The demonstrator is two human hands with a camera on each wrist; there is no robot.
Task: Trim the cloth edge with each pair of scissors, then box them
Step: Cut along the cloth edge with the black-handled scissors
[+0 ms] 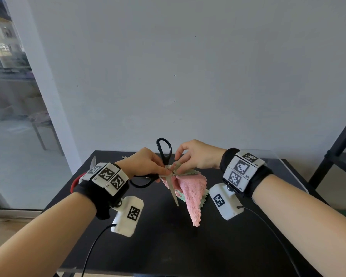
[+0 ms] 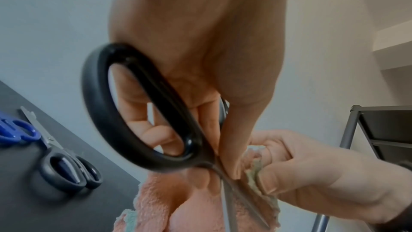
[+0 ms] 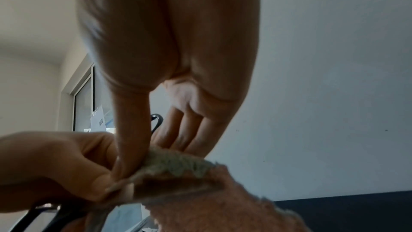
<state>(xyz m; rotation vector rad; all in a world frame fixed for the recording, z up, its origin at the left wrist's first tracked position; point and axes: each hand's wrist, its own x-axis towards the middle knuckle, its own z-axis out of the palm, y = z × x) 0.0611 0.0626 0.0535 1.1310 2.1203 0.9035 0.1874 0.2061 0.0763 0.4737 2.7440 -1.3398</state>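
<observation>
Black-handled scissors (image 1: 164,154) are spread wide above the black table (image 1: 148,246), one loop up, one blade (image 1: 173,193) pointing down. My left hand (image 1: 163,172) grips them near the pivot, thumb along the metal; the lower loop (image 2: 138,112) fills the left wrist view. My right hand (image 1: 177,166) pinches the top edge of a pink cloth (image 1: 190,196), which hangs down beside the blade over a green cloth (image 1: 180,194). In the right wrist view thumb and fingers (image 3: 131,138) pinch the fuzzy cloth edge (image 3: 178,165) right beside the left hand (image 3: 55,165).
Dark grey scissors (image 2: 67,170) and blue-handled scissors (image 2: 17,130) lie on the table to the left. A red handle (image 1: 74,182) shows behind my left wrist. A grey metal rack (image 1: 332,152) stands at the right, a wall behind the table, a window at the left.
</observation>
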